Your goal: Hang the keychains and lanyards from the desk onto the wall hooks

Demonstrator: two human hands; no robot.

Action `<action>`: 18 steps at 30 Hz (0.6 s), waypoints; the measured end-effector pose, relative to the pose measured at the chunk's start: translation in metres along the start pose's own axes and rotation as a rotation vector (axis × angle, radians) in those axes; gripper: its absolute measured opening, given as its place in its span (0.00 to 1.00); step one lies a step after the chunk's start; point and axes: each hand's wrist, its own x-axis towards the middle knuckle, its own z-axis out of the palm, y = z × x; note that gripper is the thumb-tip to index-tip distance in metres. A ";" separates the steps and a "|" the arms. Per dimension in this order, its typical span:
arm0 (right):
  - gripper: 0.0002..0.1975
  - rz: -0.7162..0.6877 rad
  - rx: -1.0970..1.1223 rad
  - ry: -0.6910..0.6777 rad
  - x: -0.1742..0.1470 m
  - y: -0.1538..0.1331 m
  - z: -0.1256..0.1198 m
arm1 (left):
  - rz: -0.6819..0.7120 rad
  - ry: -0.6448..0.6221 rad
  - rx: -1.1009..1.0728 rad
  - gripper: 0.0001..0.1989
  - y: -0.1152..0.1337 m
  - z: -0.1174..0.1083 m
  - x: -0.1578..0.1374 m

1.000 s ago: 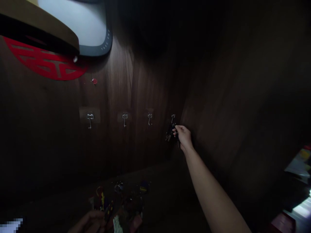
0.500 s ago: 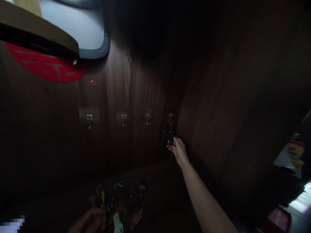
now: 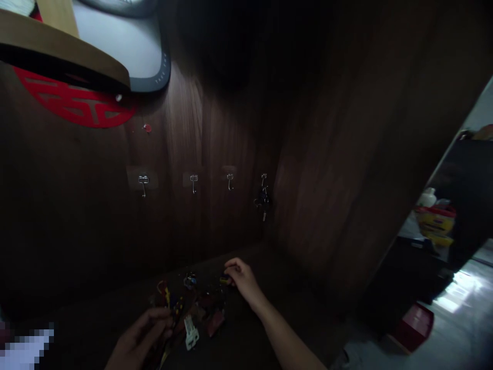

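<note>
My right hand [image 3: 246,284] has its fingers closed at a small blue-and-yellow item [image 3: 224,279] on the dark shelf. To the left, my left hand [image 3: 144,334] pinches what looks like a dark strap with yellow marks [image 3: 178,306], part of which the fingers hide. Between the hands lies a dim heap of keys and key rings. A large pale key [image 3: 190,333] and a reddish-brown tag [image 3: 215,322] stand out in it. Behind them is a shiny cluster [image 3: 190,280]. A dark bunch of keys [image 3: 264,198] hangs from the rightmost hook [image 3: 264,176], apart from both hands.
More metal hooks, the left hook [image 3: 144,180], a middle hook [image 3: 193,178] and another hook [image 3: 230,177], are on the wood panel. A red paper cutout [image 3: 88,110] and a rounded wooden edge [image 3: 69,49] are upper left. A red box [image 3: 415,327] stands at lower right.
My right hand has let go of the bunch of keys, which now hangs on the rightmost hook, and has come down to the blue-and-yellow item. My left hand stays near the heap.
</note>
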 end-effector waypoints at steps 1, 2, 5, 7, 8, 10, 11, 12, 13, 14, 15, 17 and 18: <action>0.05 -0.019 -0.046 -0.032 -0.007 0.002 0.008 | -0.002 0.018 -0.008 0.21 0.002 -0.001 -0.001; 0.05 -0.038 -0.094 -0.062 -0.012 0.003 0.016 | -0.006 0.041 -0.020 0.21 0.004 -0.003 -0.002; 0.06 -0.103 -0.232 -0.120 -0.026 0.005 0.032 | -0.004 0.151 -0.095 0.20 0.012 -0.013 -0.002; 0.08 -0.145 -0.314 -0.132 -0.031 0.006 0.038 | 0.022 0.250 -0.166 0.20 0.016 -0.021 -0.001; 0.08 -0.169 -0.350 -0.134 -0.034 0.006 0.040 | 0.041 0.299 -0.201 0.20 0.017 -0.026 0.001; 0.09 -0.216 -0.403 -0.142 -0.038 0.008 0.042 | 0.085 0.401 -0.264 0.19 0.017 -0.036 0.004; 0.09 -0.243 -0.429 -0.151 -0.039 0.010 0.043 | 0.102 0.454 -0.287 0.18 0.016 -0.041 0.005; 0.10 -0.278 -0.467 -0.161 -0.040 0.011 0.043 | 0.114 0.503 -0.301 0.17 0.016 -0.047 0.006; 0.10 -0.320 -0.519 -0.171 -0.041 0.012 0.043 | 0.124 0.546 -0.309 0.16 0.015 -0.052 0.008; 0.10 -0.368 -0.583 -0.177 -0.042 0.014 0.043 | 0.134 0.586 -0.310 0.15 0.014 -0.057 0.009; 0.11 -0.418 -0.651 -0.178 -0.043 0.015 0.043 | 0.144 0.616 -0.301 0.14 0.014 -0.061 0.010; 0.11 -0.500 -0.769 -0.174 -0.044 0.016 0.043 | 0.165 0.636 -0.244 0.14 0.013 -0.069 0.011; 0.11 -0.520 -0.805 -0.171 -0.044 0.015 0.043 | 0.179 0.632 -0.189 0.14 0.013 -0.071 0.011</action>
